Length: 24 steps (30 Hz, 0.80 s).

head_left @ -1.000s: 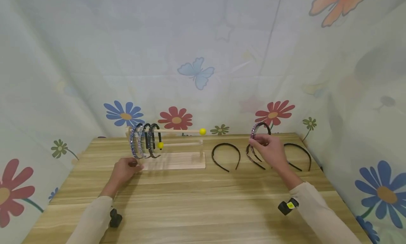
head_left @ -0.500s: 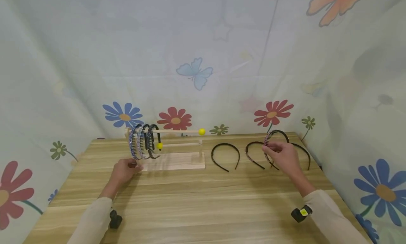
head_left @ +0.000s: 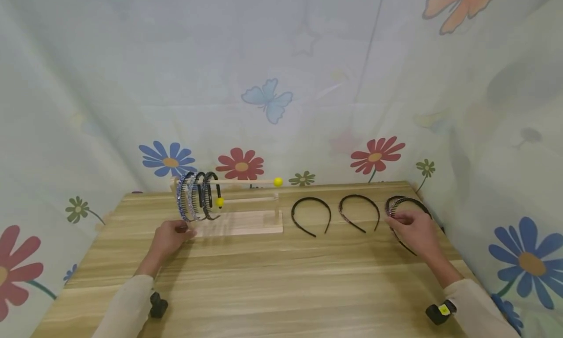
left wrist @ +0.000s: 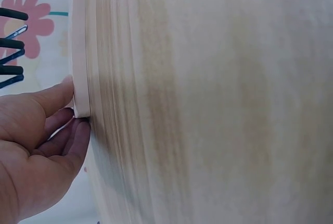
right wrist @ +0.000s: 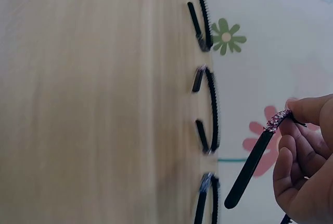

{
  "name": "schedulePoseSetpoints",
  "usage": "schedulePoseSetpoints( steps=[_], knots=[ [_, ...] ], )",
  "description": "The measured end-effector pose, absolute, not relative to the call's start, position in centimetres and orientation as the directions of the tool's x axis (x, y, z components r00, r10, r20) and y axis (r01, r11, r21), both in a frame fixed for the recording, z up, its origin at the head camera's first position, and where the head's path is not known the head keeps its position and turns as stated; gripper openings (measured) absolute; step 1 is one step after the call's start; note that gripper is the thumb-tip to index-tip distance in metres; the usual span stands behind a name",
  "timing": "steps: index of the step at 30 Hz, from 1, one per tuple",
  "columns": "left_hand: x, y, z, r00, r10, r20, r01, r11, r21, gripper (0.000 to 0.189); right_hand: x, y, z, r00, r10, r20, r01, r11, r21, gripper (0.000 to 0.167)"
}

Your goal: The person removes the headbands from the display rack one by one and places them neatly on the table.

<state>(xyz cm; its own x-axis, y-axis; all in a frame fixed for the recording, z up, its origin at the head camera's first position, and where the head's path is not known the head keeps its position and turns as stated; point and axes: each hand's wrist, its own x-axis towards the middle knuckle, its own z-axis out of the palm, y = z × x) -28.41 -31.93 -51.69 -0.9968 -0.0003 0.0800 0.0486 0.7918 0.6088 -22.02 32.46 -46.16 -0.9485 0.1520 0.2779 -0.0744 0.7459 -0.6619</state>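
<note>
At the right my right hand [head_left: 415, 233] pinches a black toothed headband [right wrist: 252, 164] with a pink glitter covering, one arm of it pointing down. In the head view it overlaps another headband lying on the table behind it. My left hand [head_left: 169, 238] grips the front left corner of a wooden headband stand [head_left: 259, 223], thumb on top of the base and fingers at its end. Several headbands [head_left: 181, 201] with blue, silvery and dark decoration hang at the left on the stand's bars, which end in yellow balls [head_left: 278, 181].
A dark headband [head_left: 293, 216] lies right of the stand, and a glittery headband [head_left: 342, 212] farther right. The wood-grain table [head_left: 272, 279] meets a flower-printed cloth backdrop [head_left: 303, 133] at the back and sides.
My right hand has carried the held headband rightward and down, from above the middle headband to over the rightmost one. The left hand has stayed at the stand's corner.
</note>
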Motion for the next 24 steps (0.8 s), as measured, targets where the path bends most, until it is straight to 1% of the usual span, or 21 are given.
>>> schedulePoseSetpoints(
  steps=[5, 13, 21, 24],
  knots=[
    [-28.2, -31.7, -51.7, -0.998, -0.005, 0.066, 0.036, 0.789, 0.614, 0.027, -20.9, 34.1, -47.0, -0.957, 0.156, 0.246, -0.032, 0.782, -0.623, 0.047],
    [-28.2, -31.8, -51.4, -0.998, -0.004, 0.065, 0.037, 0.79, 0.612, 0.026, -19.0, 36.5, -48.3, -0.978, 0.15, 0.143, 0.038, 0.808, -0.589, 0.048],
    [-28.1, -31.8, -51.3, -0.998, -0.002, 0.067, 0.039, 0.791, 0.61, 0.028, -17.9, 37.3, -48.8, -0.984, 0.156, 0.088, 0.079, 0.817, -0.571, 0.046],
    [-28.1, -31.7, -51.3, -0.998, -0.001, 0.064, 0.038, 0.789, 0.613, 0.028, -17.6, 37.3, -48.8, -0.982, 0.177, 0.06, 0.112, 0.814, -0.57, 0.049]
  ],
)
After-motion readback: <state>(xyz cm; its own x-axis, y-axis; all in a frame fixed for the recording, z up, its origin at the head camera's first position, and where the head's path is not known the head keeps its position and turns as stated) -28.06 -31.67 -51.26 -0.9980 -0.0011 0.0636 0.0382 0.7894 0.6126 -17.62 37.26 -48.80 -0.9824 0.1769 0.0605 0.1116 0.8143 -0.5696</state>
